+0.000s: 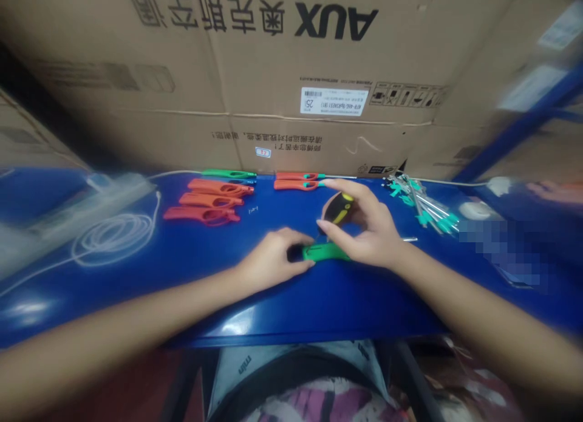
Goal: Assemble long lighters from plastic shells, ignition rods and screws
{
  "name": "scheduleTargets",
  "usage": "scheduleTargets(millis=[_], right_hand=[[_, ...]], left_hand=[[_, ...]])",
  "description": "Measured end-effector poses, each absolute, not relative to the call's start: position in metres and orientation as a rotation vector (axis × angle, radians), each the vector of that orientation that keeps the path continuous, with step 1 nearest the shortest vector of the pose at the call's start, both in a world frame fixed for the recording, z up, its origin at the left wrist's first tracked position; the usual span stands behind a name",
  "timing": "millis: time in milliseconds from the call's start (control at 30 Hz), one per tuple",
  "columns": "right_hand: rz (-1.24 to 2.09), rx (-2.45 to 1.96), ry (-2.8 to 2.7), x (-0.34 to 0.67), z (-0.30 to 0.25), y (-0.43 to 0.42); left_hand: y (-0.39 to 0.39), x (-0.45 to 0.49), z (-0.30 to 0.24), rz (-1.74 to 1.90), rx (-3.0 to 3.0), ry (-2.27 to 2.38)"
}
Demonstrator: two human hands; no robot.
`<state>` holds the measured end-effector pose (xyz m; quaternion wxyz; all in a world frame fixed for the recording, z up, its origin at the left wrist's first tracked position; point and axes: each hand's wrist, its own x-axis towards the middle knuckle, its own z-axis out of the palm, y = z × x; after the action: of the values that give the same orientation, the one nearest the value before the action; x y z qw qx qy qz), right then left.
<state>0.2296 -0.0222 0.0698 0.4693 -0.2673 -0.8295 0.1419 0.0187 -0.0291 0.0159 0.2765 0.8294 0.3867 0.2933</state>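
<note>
My left hand (273, 258) is closed on one end of a green plastic lighter body (324, 252) that lies on the blue table (204, 270). My right hand (364, 228) grips a screwdriver with a black and yellow handle (340, 208), held upright with its tip down on the green piece. The two hands touch at the green piece, near the table's front middle.
Several orange lighter bodies (212, 202) lie at the back left, with a green one (228, 174) behind them. Two orange lighters (296, 180) lie at the back middle. A pile of metal tubes with teal ends (421, 206) sits right. A coiled white cable (113, 237) lies left. Large cardboard boxes (291, 76) stand behind.
</note>
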Motion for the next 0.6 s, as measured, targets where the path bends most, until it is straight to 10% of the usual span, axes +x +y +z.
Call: scheduleTargets(millis=[600], right_hand=[[0.576, -0.707, -1.705, 0.231, 0.060, -0.013]], left_hand=[[-0.037, 0.016, 0.025, 0.962, 1.932, 0.994]])
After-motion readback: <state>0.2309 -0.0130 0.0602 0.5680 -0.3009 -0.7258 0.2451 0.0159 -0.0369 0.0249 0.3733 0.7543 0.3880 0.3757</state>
